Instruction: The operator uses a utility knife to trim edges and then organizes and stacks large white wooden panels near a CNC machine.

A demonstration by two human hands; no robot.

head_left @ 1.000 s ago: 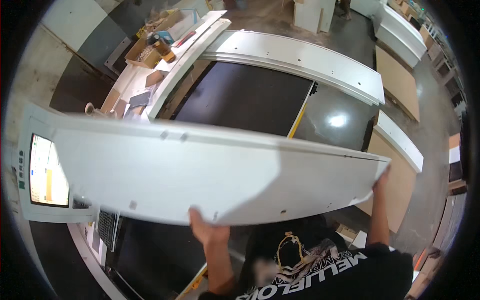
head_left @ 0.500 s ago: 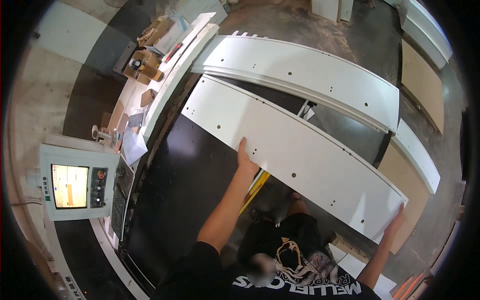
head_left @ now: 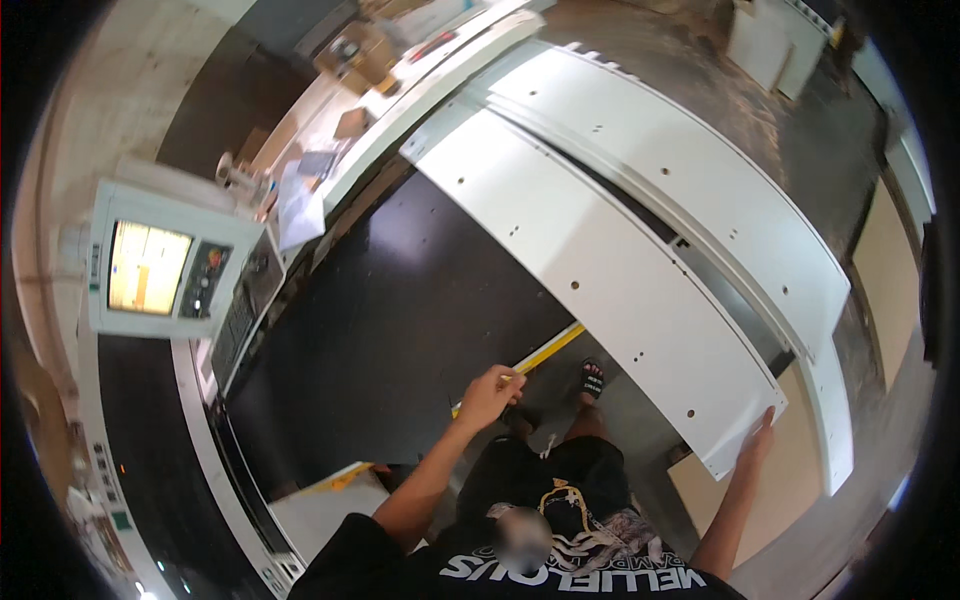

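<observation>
A long white drilled panel (head_left: 600,310) lies slantwise from the black table (head_left: 380,320) toward the lower right. My right hand (head_left: 755,440) grips its near right end, with some fingers hidden beneath. My left hand (head_left: 490,395) is off the panel, above the yellow-striped front edge (head_left: 550,348) of the black table. Its fingers are loosely bent and apart, with nothing visible in them. Beyond this panel, nearly alongside it, a second white drilled panel (head_left: 690,185) rests.
At the left stands a control console with a lit screen (head_left: 148,268) and a keyboard (head_left: 236,325). A white ledge (head_left: 440,75) carries a cardboard box, a bottle and papers. Brown boards (head_left: 885,280) and another white panel (head_left: 835,430) are at the right. My sandalled foot (head_left: 592,378) is below.
My left hand has let go of the near panel's edge and moved down toward the table's striped edge. The panel has shifted closer to the far one; my right hand still grips its end.
</observation>
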